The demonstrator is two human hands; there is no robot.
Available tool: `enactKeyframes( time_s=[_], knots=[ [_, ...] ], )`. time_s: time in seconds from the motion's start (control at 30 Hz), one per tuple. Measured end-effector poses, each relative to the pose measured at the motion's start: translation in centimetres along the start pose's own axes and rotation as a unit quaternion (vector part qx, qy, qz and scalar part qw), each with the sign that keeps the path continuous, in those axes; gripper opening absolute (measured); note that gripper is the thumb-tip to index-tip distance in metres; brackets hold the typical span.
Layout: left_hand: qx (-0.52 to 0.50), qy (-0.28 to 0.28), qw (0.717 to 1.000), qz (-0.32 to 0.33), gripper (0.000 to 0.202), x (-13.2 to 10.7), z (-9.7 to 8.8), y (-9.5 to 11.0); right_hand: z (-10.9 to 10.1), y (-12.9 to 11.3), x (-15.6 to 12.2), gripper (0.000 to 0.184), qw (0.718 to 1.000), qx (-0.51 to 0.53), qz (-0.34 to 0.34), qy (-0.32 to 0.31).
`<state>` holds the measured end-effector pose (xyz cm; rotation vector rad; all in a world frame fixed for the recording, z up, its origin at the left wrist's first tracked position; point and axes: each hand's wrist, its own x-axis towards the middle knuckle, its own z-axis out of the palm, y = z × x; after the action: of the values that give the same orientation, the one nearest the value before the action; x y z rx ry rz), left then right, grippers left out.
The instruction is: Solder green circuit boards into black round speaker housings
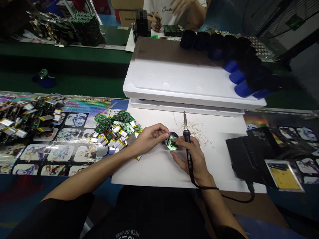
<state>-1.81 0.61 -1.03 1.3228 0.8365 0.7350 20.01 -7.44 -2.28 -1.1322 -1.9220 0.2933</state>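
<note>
A small green circuit board (pixel 172 143) sits in a dark round housing (pixel 173 134) on the white work surface. My left hand (pixel 157 136) is closed in a pinch at the housing's left edge; what lies between the fingertips is too small to make out. My right hand (pixel 191 154) holds a black soldering iron (pixel 187 141), its tip pointing away from me, while the index finger reaches onto the board. Left of my left hand lies a pile of green circuit boards (pixel 122 118) with silver battery cells (pixel 121 142) wired to them.
White foam trays (pixel 169 71) stand ahead, with several blue and black round housings (pixel 238 76) on top. To the right are a black box (pixel 241 159) with a cable and a bagged yellow sponge (pixel 284 176). More boards (pixel 32 116) lie left. Across the bench sits another person (pixel 171 13).
</note>
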Motion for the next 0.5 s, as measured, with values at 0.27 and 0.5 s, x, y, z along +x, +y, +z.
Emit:
enactKeyframes(
  time_s=[0.27, 0.5],
  knots=[
    [0.055, -0.015, 0.998, 0.015, 0.035, -0.21, -0.04, -0.02, 0.37, 0.19, 0.06, 0.053, 1.0, -0.026, -0.002, 0.013],
    [0.107, -0.017, 0.992, 0.066, 0.024, -0.3, 0.21, 0.13, -0.13, -0.65, 0.19, 0.044, 0.994, 0.06, 0.074, 0.049]
  ],
)
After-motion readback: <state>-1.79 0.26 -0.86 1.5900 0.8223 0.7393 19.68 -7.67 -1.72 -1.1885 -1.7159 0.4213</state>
